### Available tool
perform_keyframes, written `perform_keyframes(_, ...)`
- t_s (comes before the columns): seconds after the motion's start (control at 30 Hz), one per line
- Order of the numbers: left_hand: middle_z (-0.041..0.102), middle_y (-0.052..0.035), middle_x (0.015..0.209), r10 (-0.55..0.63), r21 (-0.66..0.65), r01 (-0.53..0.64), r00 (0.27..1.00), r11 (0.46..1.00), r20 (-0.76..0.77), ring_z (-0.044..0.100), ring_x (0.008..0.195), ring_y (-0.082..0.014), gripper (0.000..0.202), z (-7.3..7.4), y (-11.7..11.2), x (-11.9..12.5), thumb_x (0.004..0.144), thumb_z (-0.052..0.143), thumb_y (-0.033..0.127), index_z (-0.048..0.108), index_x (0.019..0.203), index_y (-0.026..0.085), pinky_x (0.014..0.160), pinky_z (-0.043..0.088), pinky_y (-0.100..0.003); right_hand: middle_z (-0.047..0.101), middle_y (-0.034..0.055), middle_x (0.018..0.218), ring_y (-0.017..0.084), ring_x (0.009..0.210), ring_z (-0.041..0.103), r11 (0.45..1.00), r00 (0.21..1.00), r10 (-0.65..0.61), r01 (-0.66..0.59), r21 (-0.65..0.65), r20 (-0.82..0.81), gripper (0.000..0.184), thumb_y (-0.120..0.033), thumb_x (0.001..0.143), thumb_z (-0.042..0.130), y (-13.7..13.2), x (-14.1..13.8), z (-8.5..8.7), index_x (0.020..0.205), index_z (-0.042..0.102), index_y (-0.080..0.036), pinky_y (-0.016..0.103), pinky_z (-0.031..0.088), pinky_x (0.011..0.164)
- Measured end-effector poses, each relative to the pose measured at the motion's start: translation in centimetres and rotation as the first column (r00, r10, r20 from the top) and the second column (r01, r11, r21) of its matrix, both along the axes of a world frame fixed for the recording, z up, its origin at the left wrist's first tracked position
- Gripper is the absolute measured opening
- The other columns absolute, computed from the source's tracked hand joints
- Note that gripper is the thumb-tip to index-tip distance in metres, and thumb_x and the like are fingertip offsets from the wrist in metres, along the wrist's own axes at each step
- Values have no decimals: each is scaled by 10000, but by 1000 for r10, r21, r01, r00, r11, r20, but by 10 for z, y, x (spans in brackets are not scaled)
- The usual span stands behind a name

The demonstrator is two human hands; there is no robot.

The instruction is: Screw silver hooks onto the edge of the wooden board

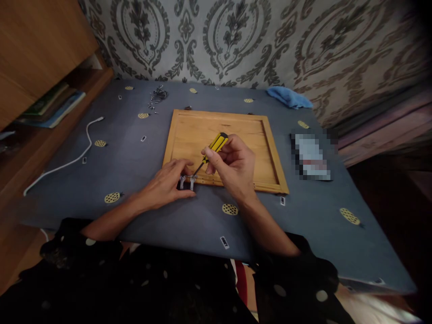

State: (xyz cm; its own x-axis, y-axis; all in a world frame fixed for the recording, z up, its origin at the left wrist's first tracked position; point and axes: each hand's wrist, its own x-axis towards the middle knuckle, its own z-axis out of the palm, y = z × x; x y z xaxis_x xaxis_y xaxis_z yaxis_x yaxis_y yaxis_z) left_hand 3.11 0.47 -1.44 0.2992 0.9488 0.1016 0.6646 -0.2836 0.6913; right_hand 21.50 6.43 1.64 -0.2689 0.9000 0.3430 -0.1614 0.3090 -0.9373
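Observation:
My right hand (234, 164) is closed around the yellow and black handle of a screwdriver (218, 143), tilted with its shaft pointing down and left. The screwdriver's tip meets a small shiny metal fitting with two prongs (192, 182) at the near edge of a framed wooden panel (283, 183). My left hand (172, 180) grips this fitting, thumb on the near side and fingers on the panel's edge. The panel lies flat with its recessed face up. Small dark holes run along its near edge, right of the fitting.
A little pile of metal hardware (160, 93) and loose screws lie at the back left. A white cable (88, 130) crosses the left of the cloth-covered table (128, 166). A blue cloth (289, 97) and a blurred-out flat object (310, 155) are on the right. Behind stands a patterned wall.

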Motion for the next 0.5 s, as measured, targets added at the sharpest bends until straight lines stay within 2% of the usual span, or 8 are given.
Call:
perform_keyframes(0.13, 665, -80, 1130, -10, 4, 10, 1000, 1000, 3, 632, 1097, -281, 663, 0, 0, 0, 765, 848, 319, 475, 1300, 202, 976, 509, -441, 579, -72, 694, 71, 455, 568, 999, 999, 29, -29, -13, 14, 444, -526, 782, 827, 1, 1, 0, 799, 481, -248, 222, 483, 407)
perform_keyframes(0.3, 657, -79, 1129, -15, 8, 15, 1000, 1000, 16, 635, 1083, -274, 656, 0, 0, -1, 770, 847, 323, 471, 1296, 210, 964, 516, -442, 650, -36, 809, 69, 506, 612, 993, 992, 112, -113, 20, 57, 449, -623, 844, 731, 3, 6, 2, 1033, 654, -223, 242, 534, 506)
perform_keyframes(0.4, 655, -81, 1131, -13, 12, 13, 1000, 1000, 10, 631, 1085, -272, 653, -1, 0, 0, 771, 847, 310, 464, 1291, 211, 966, 514, -445, 622, -52, 710, 82, 509, 611, 992, 990, 124, -126, 20, 69, 411, -605, 839, 746, 3, 6, 2, 975, 684, -223, 244, 528, 510)
perform_keyframes(0.5, 656, -80, 1130, -17, 22, 17, 1000, 1000, 5, 629, 1081, -268, 653, -2, 0, -1, 776, 841, 300, 453, 1295, 216, 960, 514, -440, 655, -54, 734, 75, 479, 578, 996, 995, 91, -91, -10, 38, 376, -551, 787, 813, 2, 4, 2, 884, 638, -233, 236, 500, 457)
